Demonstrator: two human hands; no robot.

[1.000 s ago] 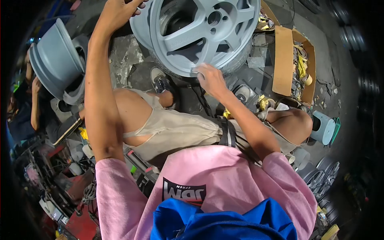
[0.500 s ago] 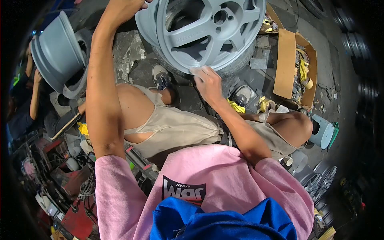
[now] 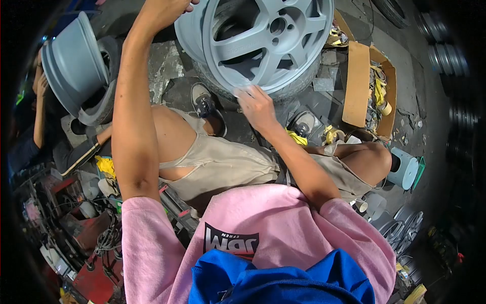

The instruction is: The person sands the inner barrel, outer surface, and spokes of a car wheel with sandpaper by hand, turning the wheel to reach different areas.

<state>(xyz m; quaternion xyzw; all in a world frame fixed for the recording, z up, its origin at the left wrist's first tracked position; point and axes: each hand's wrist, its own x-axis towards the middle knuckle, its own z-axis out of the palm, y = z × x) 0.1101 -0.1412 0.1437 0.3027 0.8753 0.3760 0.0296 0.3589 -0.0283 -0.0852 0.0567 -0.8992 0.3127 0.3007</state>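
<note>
A grey spoked car wheel rim (image 3: 240,45) lies tilted on a tyre (image 3: 296,86) in front of me. My right hand (image 3: 257,107) is at the lower lip of the rim, its fingers bent and pressed together. A small pale bit shows at the fingertips, slightly blurred, and I cannot make out what it is. Beside the upper left of the rim is my left hand (image 3: 167,11), partly cut off by the top edge of the view. Its visible fingers are curled, and what they grip, if anything, is hidden.
Another grey rim (image 3: 76,63) leans on a tyre at the left, with another person's hand (image 3: 42,85) behind it. A cardboard box (image 3: 357,83) of scraps stands right. A pale blue bucket (image 3: 403,169) lies beside my knee. Tools and cables (image 3: 109,238) clutter the lower left.
My right hand has slid a little left along the rim's lower lip. My left hand stays near the top edge. The view has shifted slightly.
</note>
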